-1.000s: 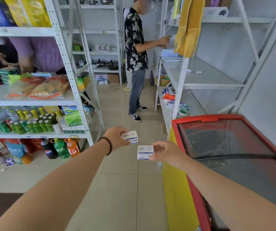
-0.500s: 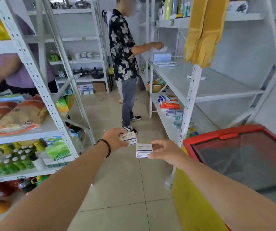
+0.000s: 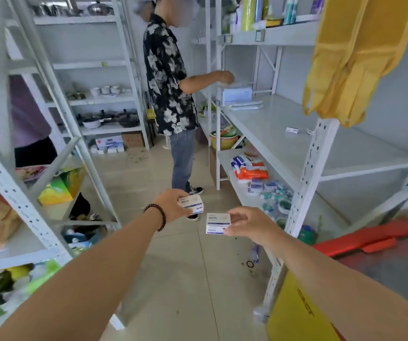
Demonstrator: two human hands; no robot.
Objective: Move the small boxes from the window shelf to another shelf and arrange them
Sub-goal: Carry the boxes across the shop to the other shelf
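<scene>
My left hand (image 3: 170, 205) grips a small white-and-blue box (image 3: 192, 204) in front of me over the aisle floor. My right hand (image 3: 249, 223) pinches another small white box (image 3: 217, 223) by its right end, a little lower and to the right. On the right stands a white metal shelf (image 3: 267, 124), mostly bare; two small boxes (image 3: 292, 130) lie on it near the front upright. Both arms reach forward at waist height, short of that shelf.
A person in a patterned shirt (image 3: 170, 77) stands in the aisle ahead, hands at the right shelf. Yellow gloves (image 3: 355, 57) hang from the shelf post. A red chest freezer (image 3: 380, 242) sits lower right. Stocked racks (image 3: 25, 205) line the left.
The view has moved forward down the aisle and turned right; the right shelf is closer and the freezer has slid to the lower right. Both hands still hold their boxes.
</scene>
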